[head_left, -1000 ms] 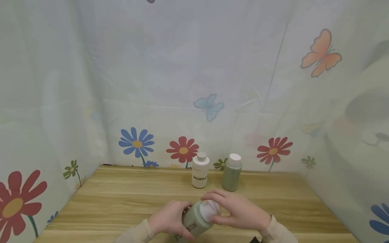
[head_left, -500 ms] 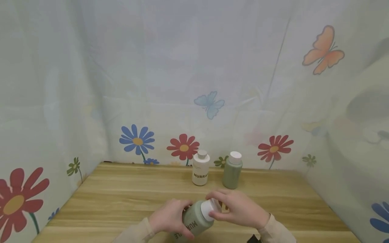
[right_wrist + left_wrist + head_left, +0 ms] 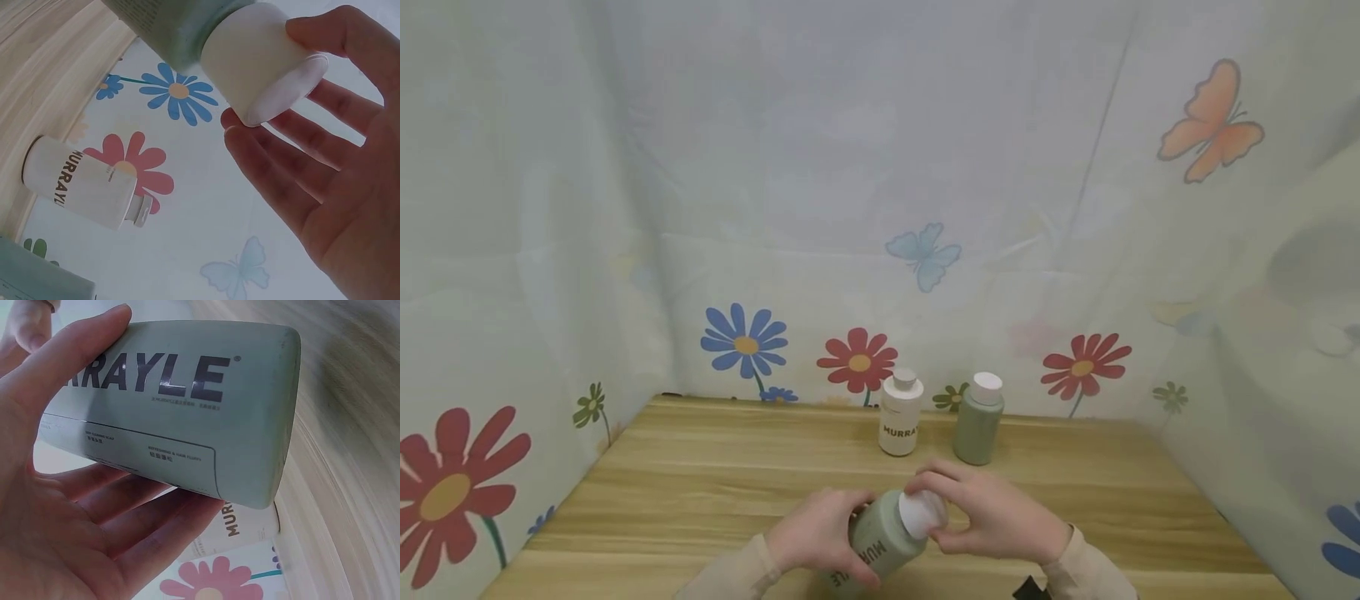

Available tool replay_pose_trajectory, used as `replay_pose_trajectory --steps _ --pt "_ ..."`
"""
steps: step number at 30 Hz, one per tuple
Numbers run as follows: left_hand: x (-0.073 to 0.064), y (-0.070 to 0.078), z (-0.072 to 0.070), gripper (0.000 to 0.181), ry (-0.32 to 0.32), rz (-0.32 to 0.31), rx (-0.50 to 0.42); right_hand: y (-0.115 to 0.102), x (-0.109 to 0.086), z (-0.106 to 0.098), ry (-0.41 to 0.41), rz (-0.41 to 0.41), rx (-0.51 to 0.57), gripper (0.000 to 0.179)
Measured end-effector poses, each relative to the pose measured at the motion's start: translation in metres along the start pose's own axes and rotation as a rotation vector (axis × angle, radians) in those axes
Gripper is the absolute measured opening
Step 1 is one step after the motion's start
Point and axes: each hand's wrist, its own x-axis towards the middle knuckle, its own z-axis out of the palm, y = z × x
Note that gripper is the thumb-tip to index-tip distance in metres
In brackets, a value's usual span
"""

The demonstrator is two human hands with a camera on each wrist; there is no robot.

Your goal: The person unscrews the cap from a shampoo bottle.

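My left hand (image 3: 823, 533) grips a pale green bottle (image 3: 181, 394) with dark lettering round its body. The bottle is tilted, its white cap (image 3: 256, 62) pointing up and to the right in the head view. At that cap is my right hand (image 3: 992, 512), pinching its side between thumb and fingertips. In the right wrist view the thumb lies on one side of the cap and the fingers on the other. The cap sits on the bottle's neck.
Behind the hands a white bottle (image 3: 900, 421) with a small cap stands upright on the wooden table (image 3: 715, 467). To its right stands another green bottle (image 3: 978, 425) with a white cap. A flower-printed curtain (image 3: 805, 275) hangs behind the table.
My right fingers have shifted round the cap, away and back onto its side, with the thumb now lower. My left hand and the bottle hold nearly the same place; the head view has swung slightly.
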Motion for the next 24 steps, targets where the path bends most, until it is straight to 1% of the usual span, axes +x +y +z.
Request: replay_pose_trajectory --steps 4,7,9,14,18,21,24 --pt "-0.003 -0.002 -0.003 0.065 0.006 0.004 -0.023 0.001 0.001 0.0 -0.005 0.003 0.028 0.051" --pt "-0.008 -0.004 -0.006 0.067 0.022 0.014 -0.032 0.003 0.003 0.002 -0.014 0.0 0.051 0.053" --pt "-0.012 -0.006 -0.007 0.069 0.036 0.01 -0.031 0.004 0.006 0.004 -0.024 -0.001 0.065 0.055" --pt "-0.027 -0.015 -0.011 0.071 0.06 -0.043 -0.032 0.006 0.013 0.013 -0.03 0.004 0.109 0.057" --pt "-0.038 -0.023 -0.015 0.073 0.094 -0.07 -0.025 0.01 0.015 0.022 -0.032 0.028 0.188 0.054" --pt "-0.046 -0.028 -0.019 0.075 0.122 -0.088 -0.025 0.013 0.019 0.029 -0.063 0.058 0.242 0.051" --pt "-0.053 -0.033 -0.024 0.077 0.146 -0.091 -0.027 0.016 0.025 0.038 -0.103 0.058 0.248 0.049"
